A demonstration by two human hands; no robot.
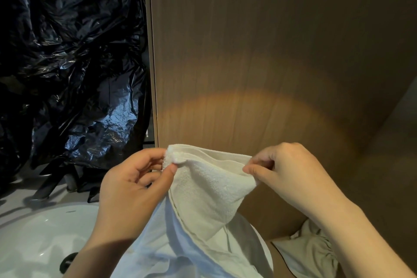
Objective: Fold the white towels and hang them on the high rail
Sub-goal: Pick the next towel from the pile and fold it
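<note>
Wood panelling (270,63) backs a white towel (209,185) stretched sideways between both hands: left hand (135,183) pinches one top corner, right hand (291,174) the other, cloth hanging below; no rail shows.

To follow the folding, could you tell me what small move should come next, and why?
Probably draw the hands apart: the left hand and right hand each pinch the top edge of the towel, which sags between them.
</note>
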